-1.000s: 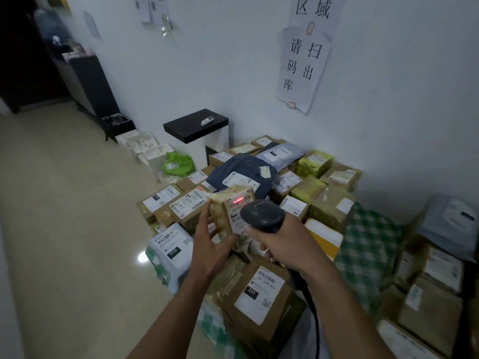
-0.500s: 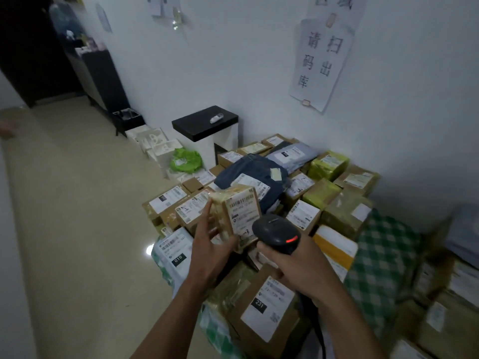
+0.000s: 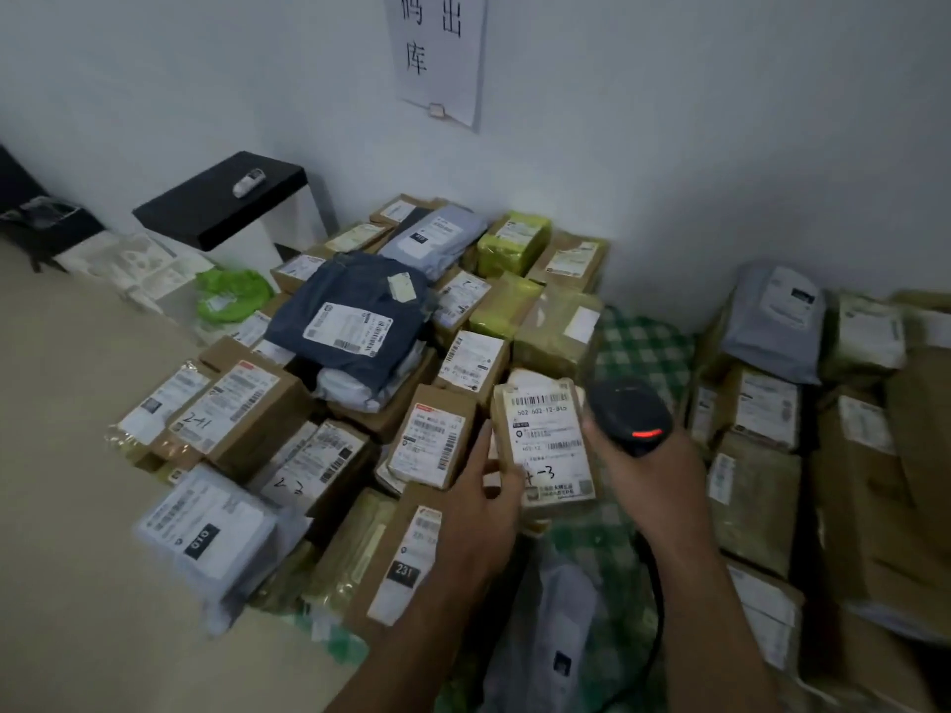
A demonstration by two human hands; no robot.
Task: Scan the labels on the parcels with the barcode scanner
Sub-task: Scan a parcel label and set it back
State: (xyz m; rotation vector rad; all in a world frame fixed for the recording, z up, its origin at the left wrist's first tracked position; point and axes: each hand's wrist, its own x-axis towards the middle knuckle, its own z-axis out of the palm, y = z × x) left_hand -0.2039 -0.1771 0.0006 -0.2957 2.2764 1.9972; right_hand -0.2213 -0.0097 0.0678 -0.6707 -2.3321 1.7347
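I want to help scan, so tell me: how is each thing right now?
Small brown cardboard parcel: label up, held at its left edge.
Black barcode scanner: red light on, held beside the parcel.
Left hand: grips the parcel.
Right hand: grips the scanner.
Dark blue bag parcel: lying on boxes, label up.
Brown cardboard box marked 231: lying label up.

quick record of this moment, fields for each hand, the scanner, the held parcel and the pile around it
left hand: grips the small parcel by its lower left edge
right hand: holds the barcode scanner
label: faces the camera, barcode at top
scanner: beside the parcel's right edge, red light lit
around: labelled boxes and bags by the wall, among them box marked 231 and dark blue bag
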